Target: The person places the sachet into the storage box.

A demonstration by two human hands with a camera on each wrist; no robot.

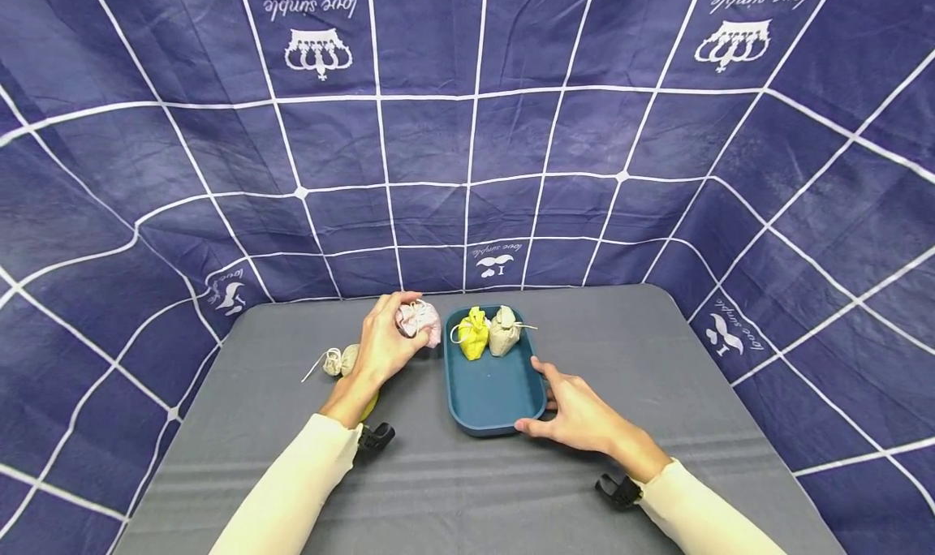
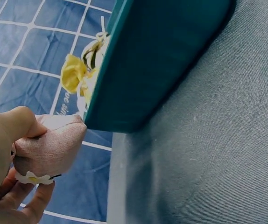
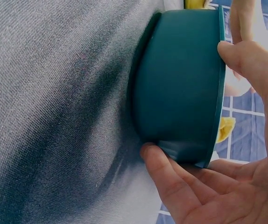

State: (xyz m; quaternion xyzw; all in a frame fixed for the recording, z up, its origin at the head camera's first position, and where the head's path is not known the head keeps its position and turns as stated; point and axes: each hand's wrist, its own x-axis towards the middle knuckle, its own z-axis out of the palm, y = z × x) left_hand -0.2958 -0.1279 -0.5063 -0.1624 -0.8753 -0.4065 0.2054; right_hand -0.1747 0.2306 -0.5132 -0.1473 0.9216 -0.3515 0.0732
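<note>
My left hand (image 1: 382, 340) pinches a small pale pink drawstring pouch (image 1: 421, 318) between thumb and fingers, just left of the tray's far end. A white flower trim (image 2: 33, 178) shows on that pouch in the left wrist view. The blue-green rectangular tray (image 1: 485, 397) lies on the table. At its far end sit a yellow pouch (image 1: 473, 336) and a beige pouch (image 1: 504, 336), side by side. My right hand (image 1: 580, 413) grips the tray's near right corner, with the thumb at the rim and the fingers along the outer wall.
Left of the tray, a beige pouch (image 1: 350, 359) with a loose string lies on the grey table (image 1: 467, 490). Something yellow (image 1: 370, 408) is mostly hidden under the left wrist. Dark blue cloth (image 1: 431, 141) with white lines hangs behind and at both sides.
</note>
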